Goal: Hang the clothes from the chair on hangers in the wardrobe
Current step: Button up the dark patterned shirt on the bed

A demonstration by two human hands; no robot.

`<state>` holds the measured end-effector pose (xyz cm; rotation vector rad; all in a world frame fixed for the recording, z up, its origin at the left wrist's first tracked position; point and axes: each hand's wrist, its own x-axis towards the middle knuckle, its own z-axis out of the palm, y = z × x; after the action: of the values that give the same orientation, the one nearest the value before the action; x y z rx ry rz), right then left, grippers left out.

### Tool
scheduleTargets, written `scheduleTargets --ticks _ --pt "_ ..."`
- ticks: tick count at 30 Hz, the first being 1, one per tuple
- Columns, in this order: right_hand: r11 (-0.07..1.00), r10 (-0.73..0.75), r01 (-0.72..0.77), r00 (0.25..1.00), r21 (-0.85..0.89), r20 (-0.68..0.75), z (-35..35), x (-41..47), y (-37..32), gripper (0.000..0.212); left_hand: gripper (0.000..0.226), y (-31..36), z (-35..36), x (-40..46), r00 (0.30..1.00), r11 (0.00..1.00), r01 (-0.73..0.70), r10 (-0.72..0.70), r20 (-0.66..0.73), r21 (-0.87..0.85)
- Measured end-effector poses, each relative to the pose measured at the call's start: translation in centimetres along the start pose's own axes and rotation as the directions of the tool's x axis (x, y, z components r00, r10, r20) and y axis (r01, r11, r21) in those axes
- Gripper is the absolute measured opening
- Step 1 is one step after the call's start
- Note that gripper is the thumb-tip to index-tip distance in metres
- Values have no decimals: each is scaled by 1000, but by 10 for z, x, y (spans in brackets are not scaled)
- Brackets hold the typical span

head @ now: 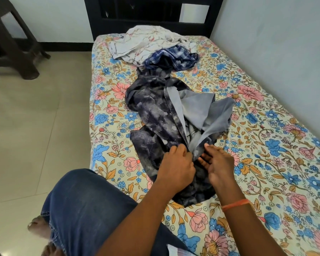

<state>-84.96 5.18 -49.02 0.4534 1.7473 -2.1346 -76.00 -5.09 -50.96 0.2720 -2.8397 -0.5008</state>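
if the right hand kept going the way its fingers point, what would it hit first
Likely the left hand: the right hand points left across the dark shirt, whose grey edge sits between them. Depth is unclear.

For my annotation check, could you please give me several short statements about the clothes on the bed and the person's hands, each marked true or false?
1. The dark patterned shirt lies on the floral bedsheet. True.
2. The left hand is curled on the shirt's edge. True.
3. The right hand holds a hanger. False: no hanger is in view; its fingers lie relaxed at the shirt.
4. The blue checked garment lies on the floor. False: it is on the bed.
5. A white printed garment lies near the headboard. True.
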Motion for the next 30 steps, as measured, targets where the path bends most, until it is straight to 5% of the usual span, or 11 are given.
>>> scheduleTargets --ticks 4,6,9,13,19,22,27,30 --pt "999 -45 45 998 8 -42 6 11 -4 8 27 -4 7 5 997 997 -73 73 -8 32" --pt "997 -79 79 995 -2 -64 7 15 -5 8 25 -4 7 9 999 980 44 -41 19 -192" --pt "987 -136 128 987 -98 -81 4 22 1 11 19 -8 7 21 920 680 374 -357 161 -630" --pt "982 -116 113 993 -154 -16 -1 21 18 17 23 -21 16 36 830 487 459 -532 164 -743" --pt "1000 -18 18 1000 23 21 2 21 25 7 22 -23 30 58 849 468 351 -525 64 -811" --pt "999 -19 17 999 43 46 6 22 24 4 21 -16 25 65 860 366 318 -500 103 -875" --pt "990 -140 140 990 -18 17 21 24 31 8 7 -22 28 74 851 193 360 -469 236 -913" --pt "942 -293 289 956 -171 -2 27 26 33 4 6 -25 25 74 861 201 374 -439 258 -905"
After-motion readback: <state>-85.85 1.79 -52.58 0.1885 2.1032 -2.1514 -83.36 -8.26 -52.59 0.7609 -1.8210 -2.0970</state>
